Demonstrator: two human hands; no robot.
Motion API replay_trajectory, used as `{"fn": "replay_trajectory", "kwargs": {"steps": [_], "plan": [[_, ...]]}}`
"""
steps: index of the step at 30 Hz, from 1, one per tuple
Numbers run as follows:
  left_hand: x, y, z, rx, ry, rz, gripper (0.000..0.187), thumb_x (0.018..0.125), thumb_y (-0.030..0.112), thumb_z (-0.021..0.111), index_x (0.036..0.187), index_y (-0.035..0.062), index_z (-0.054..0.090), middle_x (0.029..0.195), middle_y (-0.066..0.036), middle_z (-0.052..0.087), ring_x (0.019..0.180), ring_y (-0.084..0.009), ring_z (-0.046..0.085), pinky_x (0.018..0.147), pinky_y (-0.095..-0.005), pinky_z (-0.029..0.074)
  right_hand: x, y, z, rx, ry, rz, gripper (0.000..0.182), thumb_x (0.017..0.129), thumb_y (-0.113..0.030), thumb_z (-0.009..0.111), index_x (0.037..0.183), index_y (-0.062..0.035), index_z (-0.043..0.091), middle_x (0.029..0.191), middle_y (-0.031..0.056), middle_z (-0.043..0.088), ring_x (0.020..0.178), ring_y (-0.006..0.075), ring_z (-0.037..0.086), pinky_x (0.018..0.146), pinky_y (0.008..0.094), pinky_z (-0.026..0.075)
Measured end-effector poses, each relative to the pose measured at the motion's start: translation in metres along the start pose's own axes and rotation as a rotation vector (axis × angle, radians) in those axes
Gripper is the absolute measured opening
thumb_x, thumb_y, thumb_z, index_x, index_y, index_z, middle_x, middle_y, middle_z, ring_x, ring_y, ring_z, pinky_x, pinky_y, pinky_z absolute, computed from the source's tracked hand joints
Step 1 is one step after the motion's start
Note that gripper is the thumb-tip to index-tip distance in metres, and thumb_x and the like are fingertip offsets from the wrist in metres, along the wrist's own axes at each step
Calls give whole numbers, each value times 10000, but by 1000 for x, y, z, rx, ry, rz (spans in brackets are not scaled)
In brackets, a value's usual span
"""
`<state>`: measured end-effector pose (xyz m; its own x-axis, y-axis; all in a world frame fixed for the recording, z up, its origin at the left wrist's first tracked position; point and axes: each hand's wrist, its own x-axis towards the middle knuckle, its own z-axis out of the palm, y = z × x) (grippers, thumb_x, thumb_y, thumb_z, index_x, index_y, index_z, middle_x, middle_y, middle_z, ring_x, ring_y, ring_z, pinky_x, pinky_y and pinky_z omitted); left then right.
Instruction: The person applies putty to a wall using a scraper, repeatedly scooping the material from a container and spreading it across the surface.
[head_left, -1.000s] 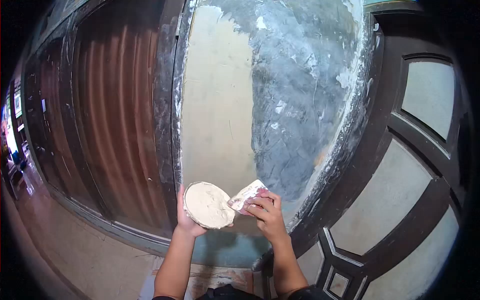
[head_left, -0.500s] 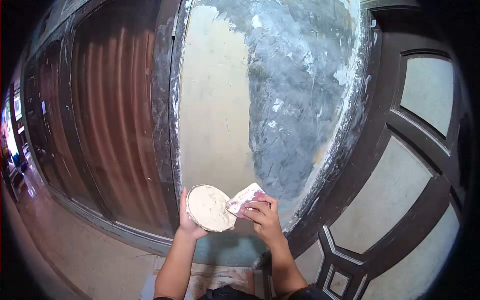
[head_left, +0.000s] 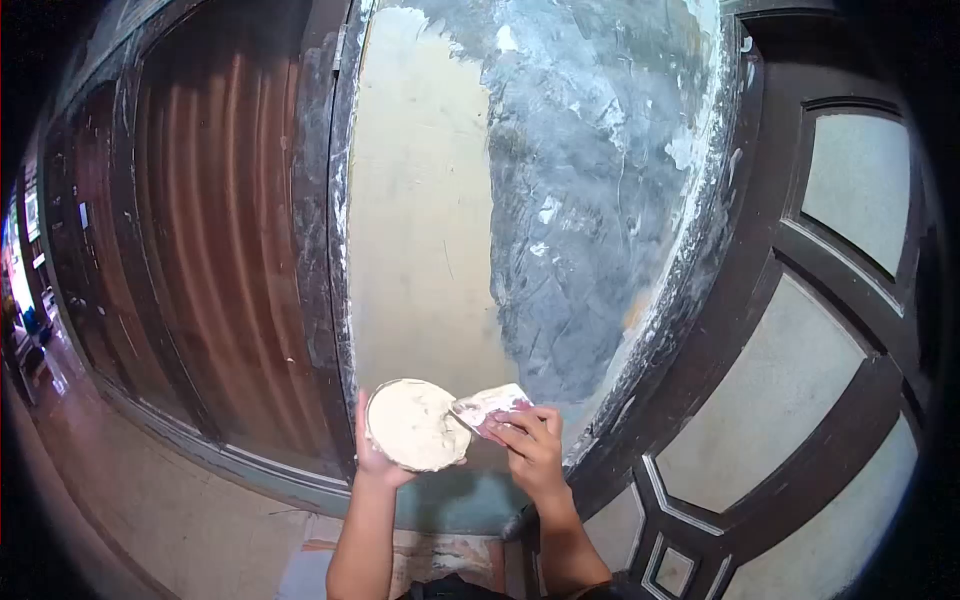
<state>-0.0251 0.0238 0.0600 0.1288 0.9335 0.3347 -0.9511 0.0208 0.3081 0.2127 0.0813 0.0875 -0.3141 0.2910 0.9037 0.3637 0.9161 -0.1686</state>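
Observation:
My left hand is wrapped round a shallow round bowl from its left side and below. Cream-coloured putty fills it close to the rim, with a rough, dug-up patch on the right. In my right hand is a flat putty scraper, pinched between thumb and fingers. White putty smears cover much of its reddish face. The scraper's left corner meets the putty at the bowl's right side. Behind both hands stands a wall panel, cream on the left and patchy grey on the right.
Dark wooden frames border the panel, with a brown curtained pane to the left. At the right stands a dark panelled door with pale insets. A tiled floor extends at lower left.
The bowl has shifted slightly left and down in view. The scraper has tilted flatter, its corner still at the putty. The whole panel appears slightly further left.

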Motion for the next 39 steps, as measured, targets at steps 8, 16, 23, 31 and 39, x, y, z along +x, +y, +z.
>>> {"fn": "replay_trajectory", "kwargs": {"steps": [8, 16, 23, 31, 39], "plan": [[-28, -24, -17, -160, 51, 115, 1125, 912, 918, 370, 1633, 55, 358, 1560, -369, 458, 1281, -712, 516, 882, -857, 507, -9, 12, -6, -7, -7, 54, 343, 768, 49, 713, 1033, -131, 833, 1088, 11, 773, 998, 274, 623, 910, 400, 440], [-71, -16, -40, -48, 193, 348, 1119, 870, 932, 433, 1605, 89, 401, 1509, -343, 503, 1180, -746, 540, 779, -856, 542, 21, 82, -64, -200, 55, 95, 158, 870, 32, 724, 1017, -20, 745, 1008, 122, 733, 947, 322, 641, 860, 420, 491], [-87, -18, -33, 33, 298, 534, 1063, 882, 922, 413, 1597, 136, 434, 1496, -285, 543, 1154, -701, 585, 749, -838, 562, 48, 132, -84, -165, -131, 245, 145, 910, -155, 784, 1003, -67, 718, 943, 92, 666, 971, 332, 598, 871, 444, 440], [-79, -51, -26, -153, 515, 649, 1029, 920, 898, 373, 1571, 109, 478, 1491, -274, 568, 1204, -677, 576, 784, -841, 544, -54, 181, -20, -180, -354, 233, 148, 932, -187, 760, 1047, -93, 760, 1030, 72, 765, 1004, 346, 644, 886, 474, 460], [-86, -42, -44, 5, 409, 584, 1044, 911, 906, 379, 1593, 119, 448, 1520, -286, 530, 1194, -691, 574, 751, -835, 555, -125, 202, 3, -233, -572, 378, 140, 962, -209, 736, 1079, -152, 788, 1080, 30, 788, 1021, 334, 625, 908, 507, 435]]}}
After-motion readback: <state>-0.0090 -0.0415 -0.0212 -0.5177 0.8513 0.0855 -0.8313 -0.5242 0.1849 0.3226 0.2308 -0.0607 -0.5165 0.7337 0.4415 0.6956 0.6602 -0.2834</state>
